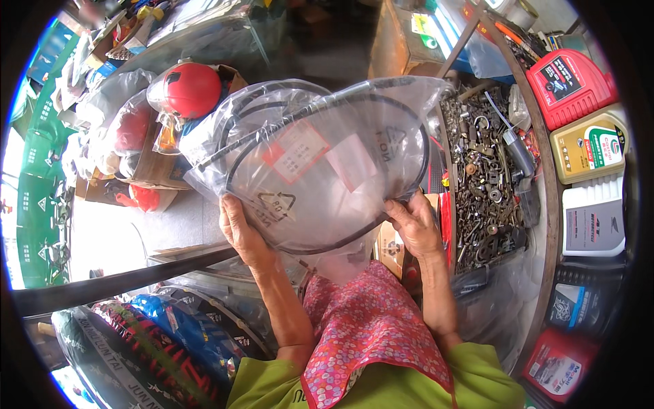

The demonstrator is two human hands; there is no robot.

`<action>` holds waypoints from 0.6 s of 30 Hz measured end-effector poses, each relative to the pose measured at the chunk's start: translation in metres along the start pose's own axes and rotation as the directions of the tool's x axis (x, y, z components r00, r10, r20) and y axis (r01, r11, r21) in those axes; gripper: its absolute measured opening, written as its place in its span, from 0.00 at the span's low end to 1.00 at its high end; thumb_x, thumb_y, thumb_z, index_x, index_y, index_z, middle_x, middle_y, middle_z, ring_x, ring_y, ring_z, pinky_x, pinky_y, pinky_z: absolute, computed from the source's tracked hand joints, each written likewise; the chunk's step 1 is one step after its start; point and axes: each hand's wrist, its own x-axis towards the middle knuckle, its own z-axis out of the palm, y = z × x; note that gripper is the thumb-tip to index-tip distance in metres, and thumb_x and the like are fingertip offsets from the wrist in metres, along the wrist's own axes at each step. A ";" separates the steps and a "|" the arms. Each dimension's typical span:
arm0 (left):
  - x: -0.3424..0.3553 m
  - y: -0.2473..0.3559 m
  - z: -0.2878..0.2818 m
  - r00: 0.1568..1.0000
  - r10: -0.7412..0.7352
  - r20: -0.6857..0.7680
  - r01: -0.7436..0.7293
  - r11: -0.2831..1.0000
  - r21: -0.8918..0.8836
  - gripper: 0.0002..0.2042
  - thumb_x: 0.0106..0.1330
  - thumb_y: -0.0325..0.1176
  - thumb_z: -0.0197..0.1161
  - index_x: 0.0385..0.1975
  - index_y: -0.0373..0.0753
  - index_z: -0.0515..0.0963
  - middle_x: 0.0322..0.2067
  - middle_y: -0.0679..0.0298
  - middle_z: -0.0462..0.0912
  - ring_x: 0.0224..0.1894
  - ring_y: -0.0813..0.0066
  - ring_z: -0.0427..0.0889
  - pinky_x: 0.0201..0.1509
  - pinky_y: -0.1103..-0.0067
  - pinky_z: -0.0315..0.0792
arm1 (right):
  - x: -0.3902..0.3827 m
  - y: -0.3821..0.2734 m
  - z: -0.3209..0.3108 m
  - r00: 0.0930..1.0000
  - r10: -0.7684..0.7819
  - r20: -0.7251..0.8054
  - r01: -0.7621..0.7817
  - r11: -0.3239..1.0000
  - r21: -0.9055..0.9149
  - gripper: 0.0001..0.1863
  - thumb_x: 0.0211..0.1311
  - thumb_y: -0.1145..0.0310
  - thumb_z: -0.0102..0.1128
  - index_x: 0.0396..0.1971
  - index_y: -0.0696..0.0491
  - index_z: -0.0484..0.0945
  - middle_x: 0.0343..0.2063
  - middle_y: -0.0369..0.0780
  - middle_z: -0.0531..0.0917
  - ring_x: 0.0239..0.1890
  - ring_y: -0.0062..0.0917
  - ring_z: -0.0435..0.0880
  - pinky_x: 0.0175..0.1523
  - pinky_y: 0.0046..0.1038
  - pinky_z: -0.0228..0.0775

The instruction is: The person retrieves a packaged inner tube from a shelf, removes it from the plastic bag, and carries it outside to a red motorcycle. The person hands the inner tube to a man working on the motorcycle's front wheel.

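Inside clear plastic (pixel 327 217), coiled black cable (pixel 289 118).

Red helmet (pixel 194 90), metal parts (pixel 485 191), gold jug (pixel 572 144), probably wrapped tyres (pixel 146 347)

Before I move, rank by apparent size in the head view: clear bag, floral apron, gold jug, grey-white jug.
1. Clear bag
2. Floral apron
3. Gold jug and grey-white jug: too alike to rank.
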 end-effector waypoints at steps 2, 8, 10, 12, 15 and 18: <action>-0.001 -0.003 -0.002 1.000 -0.014 0.008 0.015 1.000 -0.020 0.16 0.73 0.42 0.50 0.45 0.35 0.75 0.39 0.64 0.80 0.39 0.77 0.78 0.46 0.80 0.72 | -0.001 -0.002 -0.002 1.000 -0.031 0.008 0.031 0.998 -0.050 0.18 0.65 0.74 0.57 0.54 0.59 0.69 0.46 0.37 0.78 0.47 0.20 0.76 0.55 0.24 0.68; -0.006 -0.005 -0.001 0.997 -0.004 0.073 0.008 0.999 -0.050 0.16 0.73 0.41 0.50 0.48 0.35 0.74 0.41 0.63 0.80 0.41 0.77 0.79 0.46 0.79 0.74 | -0.003 -0.004 -0.008 0.998 -0.061 0.002 0.061 0.995 -0.075 0.20 0.64 0.75 0.57 0.55 0.60 0.69 0.48 0.38 0.78 0.50 0.21 0.75 0.58 0.24 0.65; -0.009 -0.005 0.001 0.997 -0.004 0.071 0.007 0.999 -0.037 0.18 0.72 0.43 0.50 0.49 0.33 0.74 0.43 0.62 0.80 0.43 0.77 0.78 0.48 0.80 0.72 | -0.005 -0.004 -0.010 0.997 -0.081 -0.010 0.081 0.995 -0.056 0.20 0.64 0.76 0.57 0.55 0.60 0.69 0.48 0.38 0.78 0.50 0.21 0.75 0.58 0.24 0.65; -0.011 -0.007 0.003 0.999 -0.023 0.049 0.025 0.999 -0.038 0.19 0.72 0.44 0.51 0.50 0.34 0.74 0.43 0.63 0.80 0.43 0.77 0.77 0.49 0.80 0.71 | -0.006 -0.003 -0.012 0.995 -0.102 -0.001 0.102 0.993 -0.053 0.20 0.64 0.77 0.57 0.56 0.60 0.68 0.48 0.39 0.78 0.51 0.22 0.75 0.58 0.23 0.65; -0.013 -0.008 0.007 0.997 -0.034 0.068 0.036 0.999 -0.029 0.18 0.72 0.43 0.52 0.50 0.35 0.74 0.42 0.64 0.80 0.42 0.78 0.78 0.48 0.80 0.71 | -0.008 -0.006 -0.012 0.996 -0.084 -0.020 0.083 0.996 -0.019 0.21 0.64 0.77 0.56 0.56 0.60 0.67 0.48 0.39 0.78 0.50 0.22 0.75 0.57 0.23 0.66; -0.014 -0.007 0.010 0.992 -0.045 0.115 0.051 0.997 -0.053 0.18 0.73 0.43 0.51 0.51 0.35 0.73 0.43 0.64 0.80 0.41 0.78 0.78 0.47 0.80 0.73 | -0.009 -0.006 -0.016 0.996 -0.081 -0.031 0.080 0.996 -0.026 0.21 0.63 0.76 0.58 0.55 0.60 0.67 0.47 0.39 0.78 0.47 0.21 0.76 0.55 0.22 0.68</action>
